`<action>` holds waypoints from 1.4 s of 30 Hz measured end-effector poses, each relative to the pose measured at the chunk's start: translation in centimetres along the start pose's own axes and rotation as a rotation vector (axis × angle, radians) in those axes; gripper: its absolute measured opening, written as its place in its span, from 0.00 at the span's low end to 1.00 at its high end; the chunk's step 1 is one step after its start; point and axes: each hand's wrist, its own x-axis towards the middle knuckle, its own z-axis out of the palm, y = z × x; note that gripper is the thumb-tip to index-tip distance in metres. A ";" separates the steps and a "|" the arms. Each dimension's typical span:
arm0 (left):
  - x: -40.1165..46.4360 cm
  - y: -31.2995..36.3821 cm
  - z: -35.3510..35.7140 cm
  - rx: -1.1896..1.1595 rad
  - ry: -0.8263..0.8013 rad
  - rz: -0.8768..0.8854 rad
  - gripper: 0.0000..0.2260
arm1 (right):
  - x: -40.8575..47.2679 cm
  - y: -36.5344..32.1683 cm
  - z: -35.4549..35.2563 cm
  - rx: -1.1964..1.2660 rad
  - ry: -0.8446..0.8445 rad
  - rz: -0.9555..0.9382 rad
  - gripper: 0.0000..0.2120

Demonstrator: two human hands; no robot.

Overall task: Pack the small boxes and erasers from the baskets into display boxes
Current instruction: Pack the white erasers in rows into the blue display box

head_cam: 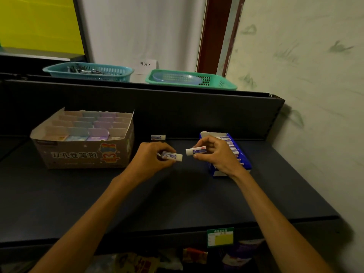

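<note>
I face a dark shelf (177, 203) with a dark back panel (177, 111). A green-and-yellow price tag (220, 237) hangs on its front edge, packaged goods (137, 263) lying dimly below. A paper sign (145, 64) leans against the white wall (141, 26); a yellow board (37, 22) sits upper left.

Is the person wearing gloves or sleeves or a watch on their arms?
No. The left hand and the right hand are both bare, with no gloves or rings showing. Both forearms are bare too, as far as the picture shows: no sleeves, no watch, no bracelets.
</note>
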 end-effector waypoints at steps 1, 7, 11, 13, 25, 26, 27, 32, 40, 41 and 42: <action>0.0 0.0 0.0 0.001 -0.002 0.004 0.13 | 0.0 0.1 0.0 0.011 -0.002 0.004 0.15; 0.4 -0.4 0.3 0.045 -0.006 0.035 0.13 | -0.4 0.1 0.1 0.032 0.018 0.005 0.14; 0.6 -0.6 0.5 0.046 -0.001 0.059 0.13 | -0.8 -0.2 0.1 0.035 0.052 -0.002 0.14; 0.8 -0.7 0.7 0.045 -0.001 0.074 0.13 | -1.1 -0.2 0.0 0.019 0.071 -0.001 0.13; 2.3 1.4 3.1 0.023 -0.041 0.032 0.14 | -3.2 0.8 -3.8 -0.188 0.135 0.033 0.14; 2.6 1.8 3.3 0.020 -0.038 0.027 0.14 | -3.2 1.0 -4.2 -0.187 0.139 0.032 0.14; 3.0 2.2 3.6 0.024 -0.034 0.024 0.15 | -3.1 1.1 -4.7 -0.182 0.141 0.029 0.14; 5.3 3.6 5.6 0.166 -0.004 0.042 0.18 | -2.7 1.8 -7.4 -0.177 0.093 0.006 0.14; 7.6 5.8 7.4 0.087 0.064 -0.036 0.15 | -1.4 4.4 -11.2 -0.229 0.046 -0.044 0.14; 7.8 6.0 7.6 0.067 0.067 -0.053 0.14 | -1.2 4.7 -11.6 -0.229 0.036 -0.046 0.14; 8.0 6.2 7.8 0.053 0.066 -0.065 0.14 | -1.0 4.9 -11.8 -0.225 0.025 -0.049 0.14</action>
